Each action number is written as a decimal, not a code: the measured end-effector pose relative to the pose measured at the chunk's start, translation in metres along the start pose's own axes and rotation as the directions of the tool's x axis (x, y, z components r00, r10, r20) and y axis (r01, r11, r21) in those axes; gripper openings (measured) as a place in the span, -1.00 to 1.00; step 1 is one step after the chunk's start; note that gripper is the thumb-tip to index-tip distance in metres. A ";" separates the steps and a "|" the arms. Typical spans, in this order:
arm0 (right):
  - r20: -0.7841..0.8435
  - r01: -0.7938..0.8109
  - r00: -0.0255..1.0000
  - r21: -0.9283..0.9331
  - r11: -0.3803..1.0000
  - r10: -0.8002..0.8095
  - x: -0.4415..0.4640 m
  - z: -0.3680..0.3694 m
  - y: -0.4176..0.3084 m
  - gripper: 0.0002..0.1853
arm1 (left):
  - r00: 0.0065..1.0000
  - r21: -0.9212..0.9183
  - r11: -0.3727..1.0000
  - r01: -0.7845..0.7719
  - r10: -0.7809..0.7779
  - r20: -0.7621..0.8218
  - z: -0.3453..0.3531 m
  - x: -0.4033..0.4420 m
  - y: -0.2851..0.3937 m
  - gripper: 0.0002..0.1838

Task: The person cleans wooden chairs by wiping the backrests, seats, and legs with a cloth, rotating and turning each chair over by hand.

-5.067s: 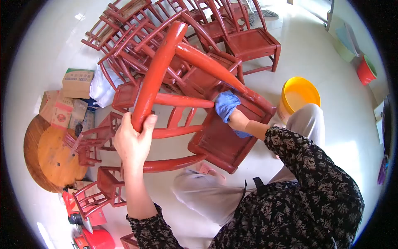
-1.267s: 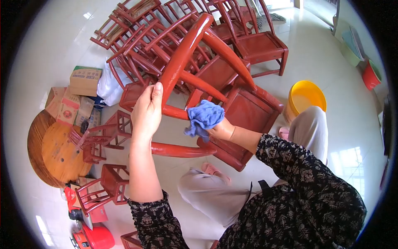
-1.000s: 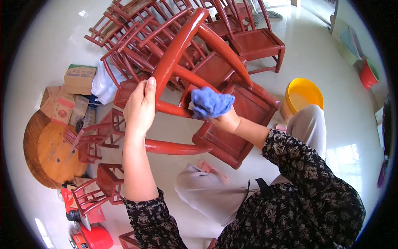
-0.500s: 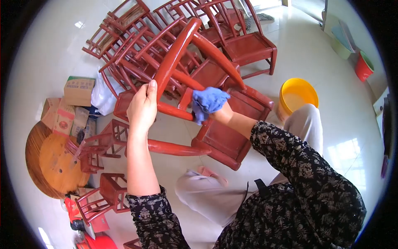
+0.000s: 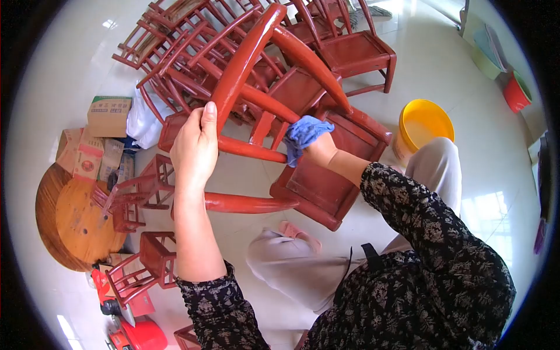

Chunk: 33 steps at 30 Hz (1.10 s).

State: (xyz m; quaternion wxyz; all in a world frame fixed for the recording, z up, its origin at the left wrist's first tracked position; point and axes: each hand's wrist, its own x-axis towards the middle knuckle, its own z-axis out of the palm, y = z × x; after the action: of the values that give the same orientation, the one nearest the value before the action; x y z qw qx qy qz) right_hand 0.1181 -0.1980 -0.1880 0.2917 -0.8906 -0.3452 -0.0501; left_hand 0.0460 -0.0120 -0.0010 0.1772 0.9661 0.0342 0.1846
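Observation:
My left hand [image 5: 195,146] is wrapped round a thick leg of a glossy red wooden chair [image 5: 248,61], which is tipped so its legs and rungs face me. A crumpled blue cloth [image 5: 306,131] is gripped in my right hand [image 5: 322,150], pressed against the rungs where they near the right side of the frame. My right fingers are mostly hidden by the cloth. Beneath the tipped chair, another red chair seat [image 5: 324,189] is visible, close to my right forearm.
Several red chairs [image 5: 356,53] crowd the far side. A yellow bucket [image 5: 427,125] stands right of my knee. Small red chairs [image 5: 156,259], a round wooden board [image 5: 81,224] and cardboard boxes [image 5: 109,116] are on the left. A red bucket [image 5: 517,93] stands far right.
My right hand and the blue cloth have moved slightly right along the rungs. My left hand keeps its hold on the chair leg. The view has shifted a little.

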 end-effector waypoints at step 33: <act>-0.024 0.005 1.000 -0.176 0.984 -0.010 -0.036 0.085 0.047 -0.58 | 1.000 0.011 1.000 -0.011 0.011 0.003 0.003 0.006 0.014 -0.35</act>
State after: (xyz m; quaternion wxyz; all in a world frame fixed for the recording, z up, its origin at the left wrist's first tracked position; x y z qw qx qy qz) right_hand 0.1116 -0.1994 -0.2918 0.2163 -0.9108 -0.3391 -0.0926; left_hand 0.0529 -0.0254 0.0032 0.1707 0.9675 0.0295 0.1841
